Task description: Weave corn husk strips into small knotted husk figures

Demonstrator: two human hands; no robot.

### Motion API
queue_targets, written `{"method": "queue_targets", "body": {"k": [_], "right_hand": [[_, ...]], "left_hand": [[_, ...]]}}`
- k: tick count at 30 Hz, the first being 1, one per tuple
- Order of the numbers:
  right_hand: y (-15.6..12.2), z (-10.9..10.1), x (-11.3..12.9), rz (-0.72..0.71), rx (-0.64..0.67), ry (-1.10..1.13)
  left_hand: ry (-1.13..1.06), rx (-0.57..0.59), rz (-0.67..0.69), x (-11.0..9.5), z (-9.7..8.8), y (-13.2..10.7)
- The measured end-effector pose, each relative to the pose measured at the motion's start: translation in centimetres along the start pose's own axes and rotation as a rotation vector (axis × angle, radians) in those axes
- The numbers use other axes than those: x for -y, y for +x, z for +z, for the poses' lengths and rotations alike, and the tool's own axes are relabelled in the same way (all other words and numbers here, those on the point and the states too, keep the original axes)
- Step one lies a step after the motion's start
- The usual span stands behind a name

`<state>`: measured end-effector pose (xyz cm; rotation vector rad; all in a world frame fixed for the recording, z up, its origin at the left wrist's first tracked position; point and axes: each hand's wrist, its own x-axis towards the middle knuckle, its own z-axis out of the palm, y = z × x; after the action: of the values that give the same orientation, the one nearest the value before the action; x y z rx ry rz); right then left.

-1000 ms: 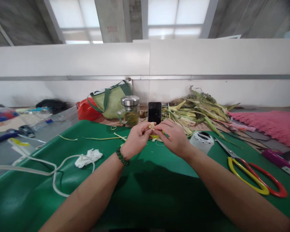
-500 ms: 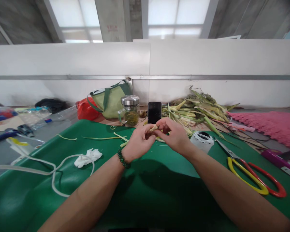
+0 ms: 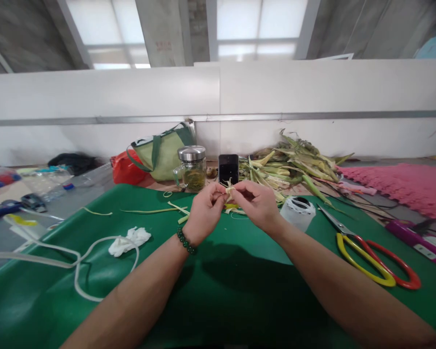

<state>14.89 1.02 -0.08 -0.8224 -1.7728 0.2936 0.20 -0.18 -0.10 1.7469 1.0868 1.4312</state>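
Observation:
Above the green mat [image 3: 218,291], my left hand [image 3: 204,213] and my right hand [image 3: 256,203] meet fingertip to fingertip. Both pinch a small pale yellow-green piece of folded leaf strip [image 3: 228,188] between thumbs and fingers. A green bead bracelet [image 3: 185,241] circles my left wrist. Loose leaf strips [image 3: 174,208] lie on the mat just left of and under the hands.
A pile of green husks and leaves [image 3: 294,167] lies behind the right hand. A black phone [image 3: 228,168], a lidded glass jar [image 3: 191,167] and a green bag [image 3: 163,150] stand behind. Red-and-yellow scissors [image 3: 366,249], a white tape roll [image 3: 298,209], white cord [image 3: 76,257] and a pink mat [image 3: 403,184] lie around.
The hands have stayed together, working the leaf piece with small finger shifts; they rose slightly and the view shifted a little to the right.

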Motion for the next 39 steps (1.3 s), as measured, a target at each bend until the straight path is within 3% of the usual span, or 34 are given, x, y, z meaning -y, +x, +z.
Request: {"method": "queue_targets", "body": {"k": [5,13,20,26,33,39], "right_hand": [[0.0,0.5,-0.4,0.071,0.002,0.100],[0.4,-0.1,-0.3,-0.104,0.108,-0.106],[0.4,-0.1,-0.1,-0.099,0.096,-0.160],[0.5,0.0,-0.3,0.010,0.146,-0.013],[1.2,-1.0,-0.2,0.055,0.309,0.087],[0.9,-0.6,0.4,0.206,0.280,0.212]], "left_hand": [[-0.135,0.011,-0.025,0.2,-0.1,0.3],[-0.187,0.059,-0.149,-0.5,-0.6,0.6],[-0.253,0.121,-0.225,-0.5,-0.8,0.6],[-0.364,0.184,-0.259,-0.3,-1.0,0.6],[-0.214,0.232,-0.237,-0.4,-1.5,0.9],[-0.222,0.114,-0.178,-0.3,-1.2,0.8]]}}
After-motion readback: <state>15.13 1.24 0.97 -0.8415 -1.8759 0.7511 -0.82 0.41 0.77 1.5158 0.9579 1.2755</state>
